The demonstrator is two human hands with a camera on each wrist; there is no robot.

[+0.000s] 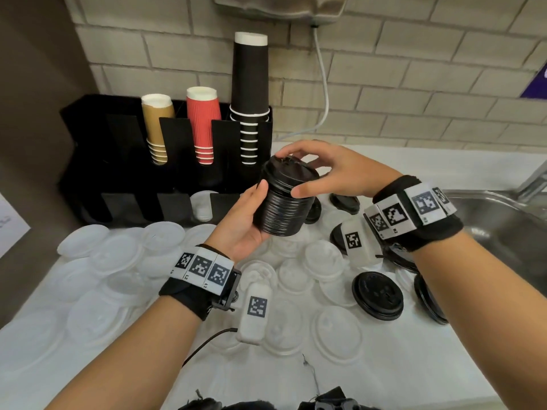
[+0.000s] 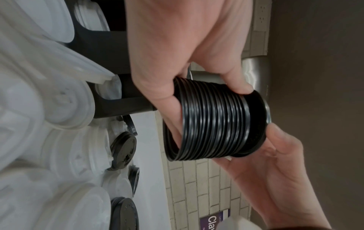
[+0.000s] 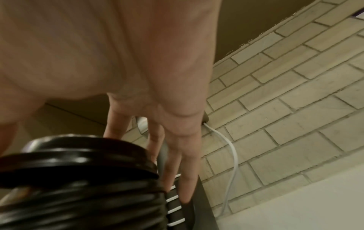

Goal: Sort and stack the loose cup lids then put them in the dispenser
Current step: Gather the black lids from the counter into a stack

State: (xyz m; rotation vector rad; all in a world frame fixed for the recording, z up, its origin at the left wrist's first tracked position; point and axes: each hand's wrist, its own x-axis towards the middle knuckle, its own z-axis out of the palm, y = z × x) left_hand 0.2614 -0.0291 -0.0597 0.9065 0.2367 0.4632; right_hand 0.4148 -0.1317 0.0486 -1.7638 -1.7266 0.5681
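Behind both hands (image 1: 245, 220), dispenser (image 1: 88, 149) holds cups (image 1: 204, 128) (three stacks).

A café drinks station: black dispenser (image 1: 88, 161) at ten o'clock loaded with paper cups (image 1: 203, 125), lids (image 1: 319, 261) strewn across the counter (image 1: 414, 365), steel sink (image 1: 497, 220) at three o'clock, brick-tiled wall (image 1: 414, 84) behind.

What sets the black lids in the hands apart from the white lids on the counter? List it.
The black lid stack is dark and nested, gripped in the left hand with the right hand pinching its top lid. The white lids are translucent, loose and scattered flat. Both are round cup lids.
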